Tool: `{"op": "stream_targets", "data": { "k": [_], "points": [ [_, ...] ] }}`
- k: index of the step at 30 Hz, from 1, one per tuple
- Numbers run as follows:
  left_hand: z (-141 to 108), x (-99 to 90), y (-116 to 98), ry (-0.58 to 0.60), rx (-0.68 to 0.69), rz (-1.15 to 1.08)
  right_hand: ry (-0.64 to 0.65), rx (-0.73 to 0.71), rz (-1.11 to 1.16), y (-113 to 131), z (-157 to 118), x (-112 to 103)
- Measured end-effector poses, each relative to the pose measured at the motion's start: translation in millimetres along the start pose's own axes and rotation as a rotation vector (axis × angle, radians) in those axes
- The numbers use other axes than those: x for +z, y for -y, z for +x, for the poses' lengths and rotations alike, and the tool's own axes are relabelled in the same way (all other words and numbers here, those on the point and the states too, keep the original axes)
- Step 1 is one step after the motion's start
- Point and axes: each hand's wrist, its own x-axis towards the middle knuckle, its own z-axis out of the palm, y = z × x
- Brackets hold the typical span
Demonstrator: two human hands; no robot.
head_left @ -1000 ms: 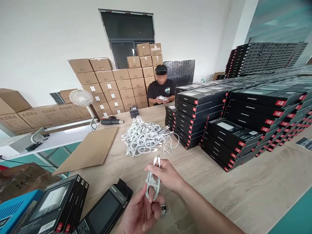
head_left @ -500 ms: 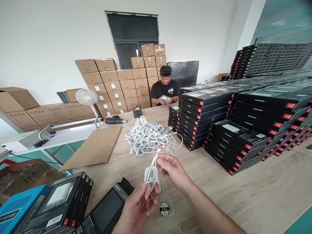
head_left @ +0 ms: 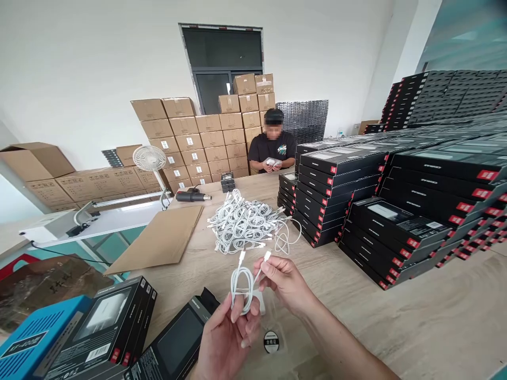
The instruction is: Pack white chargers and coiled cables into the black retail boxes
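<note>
A coiled white cable (head_left: 242, 287) is held up over the near part of the table, between both hands. My left hand (head_left: 227, 330) grips the lower part of the coil with thumb and fingers. My right hand (head_left: 285, 282) pinches one end of the cable just below its white plug (head_left: 267, 256). The other plug sticks up free at the top of the coil. Below the hands lies a clear plastic piece with a round black-and-white label (head_left: 271, 342). Partly hidden behind my fingers is something white. Beside my left wrist, an opened black box (head_left: 180, 335) lies on the table.
A pile of coiled white cables (head_left: 245, 219) lies ahead on the table (head_left: 396, 327). Black boxes (head_left: 340, 195) stand stacked at right, more (head_left: 106, 322) at left near a blue machine (head_left: 39, 338). A cardboard sheet (head_left: 158, 237) and heat gun (head_left: 193, 196) lie left. A co-worker (head_left: 273, 142) sits opposite.
My right hand has drawn one plug to the right, away from the other, so the two ends now stand apart. The view has shifted slightly left.
</note>
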Motion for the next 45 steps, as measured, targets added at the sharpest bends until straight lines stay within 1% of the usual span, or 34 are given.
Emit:
{"op": "stream_targets", "data": {
  "k": [5, 13, 15, 17, 19, 21, 23, 27, 29, 31, 33, 35, 36, 38, 40, 42, 43, 45],
  "points": [
    [3, -0.4, 1, -0.028, 0.007, -0.002, -0.024, 0.038, -0.022, -2, 1, -2],
    [5, -0.7, 2, -0.143, 0.022, 0.165, -0.053, 0.058, -0.11, -5, 2, -6],
    [5, -0.4, 3, -0.175, 0.032, 0.202, -0.066, 0.052, -0.196, -5, 1, -7],
    [5, -0.8, 4, -0.199, 0.048, 0.236, -0.073, 0.039, -0.397, -5, 2, -7],
    [5, -1.7, 6, -0.21, 0.06, 0.258, -0.031, -0.001, -0.674, -5, 2, -8],
    [5, -2.3, 8, -0.208, 0.071, 0.247, 0.051, -0.056, -0.886, -4, 2, -7],
    [6, -2.3, 8, -0.202, 0.076, 0.196, 0.12, -0.075, -0.958, -3, 1, -7],
    [8, -0.7, 5, -0.19, 0.086, 0.101, 0.234, -0.019, -0.929, -2, 0, -3],
    [9, 0.2, 3, -0.206, 0.088, 0.096, 0.245, -0.088, -0.944, -3, -1, 0],
    [9, 1.1, 2, -0.239, 0.07, 0.111, 0.188, -0.197, -0.963, -5, -2, 2],
    [9, 2.0, 3, -0.266, 0.048, 0.125, 0.105, -0.25, -0.939, -8, -3, 4],
    [9, 2.9, 4, -0.281, 0.052, 0.135, -0.019, -0.258, -0.893, -11, -5, 5],
    [8, 3.3, 4, -0.285, 0.066, 0.145, -0.078, -0.285, -0.899, -12, -6, 6],
    [8, 3.8, 5, -0.292, 0.099, 0.19, -0.147, -0.416, -0.997, -13, -8, 10],
    [6, 3.9, 5, -0.291, 0.132, 0.256, -0.117, -0.598, -1.188, -10, -9, 16],
    [4, 3.8, 5, -0.297, 0.153, 0.323, -0.075, -0.736, -1.339, -4, -9, 26],
    [3, 3.8, 4, -0.307, 0.156, 0.351, -0.063, -0.784, -1.368, -1, -10, 31],
    [2, 4.4, 1, -0.346, 0.151, 0.386, -0.049, -0.844, -1.316, 5, -12, 39]
  ]
}}
